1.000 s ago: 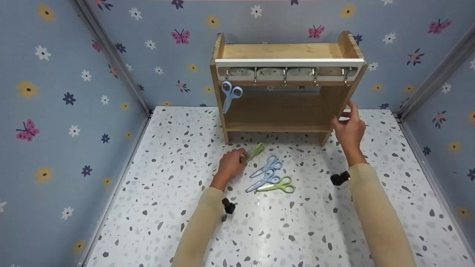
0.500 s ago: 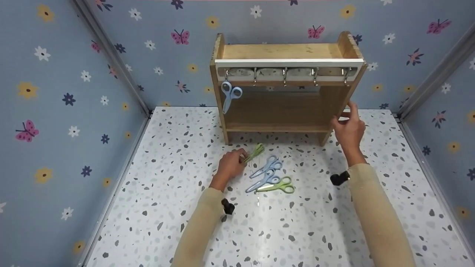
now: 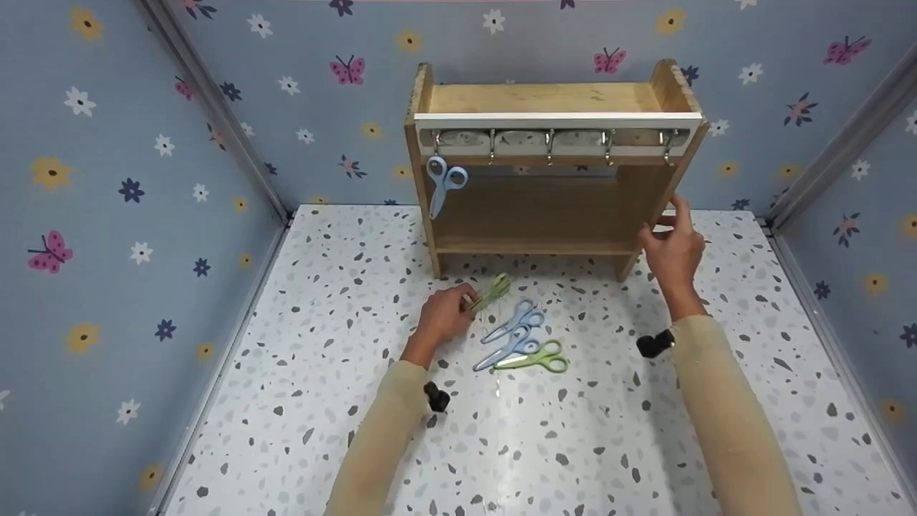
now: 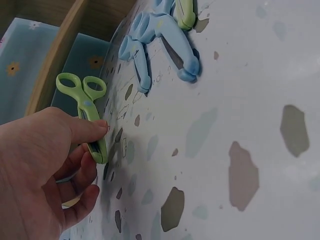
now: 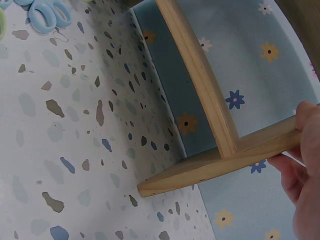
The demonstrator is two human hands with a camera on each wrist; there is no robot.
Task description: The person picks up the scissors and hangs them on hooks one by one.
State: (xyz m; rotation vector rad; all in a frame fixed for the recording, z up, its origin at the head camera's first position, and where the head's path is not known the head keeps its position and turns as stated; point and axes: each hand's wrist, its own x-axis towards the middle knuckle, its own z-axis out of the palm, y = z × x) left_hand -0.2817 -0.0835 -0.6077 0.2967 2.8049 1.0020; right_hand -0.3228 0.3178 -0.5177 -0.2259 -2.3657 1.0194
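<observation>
My left hand (image 3: 445, 315) pinches a pair of green scissors (image 4: 89, 107) by the blade end, between thumb and fingers. Their two handle loops point away from the hand, toward the wooden shelf (image 3: 537, 247). At the shelf's right side panel, my right hand (image 3: 673, 251) grips the panel's edge with thumb and fingers. Blue scissors (image 3: 445, 188) hang by one loop from the leftmost hook of the rack. On the table beside the left hand lie two more blue scissors (image 3: 514, 322) and another pair of green scissors (image 3: 534, 358), partly overlapping.
A white rail (image 3: 559, 118) with several metal hooks runs across the shelf's upper front. The shelf stands on a speckled white table (image 3: 559, 444). Flower-patterned walls (image 3: 129, 301) enclose the left, back and right sides.
The left hand has shifted very slightly, and the green scissors in it have tilted up a little toward the shelf. The right hand keeps its grip on the side panel.
</observation>
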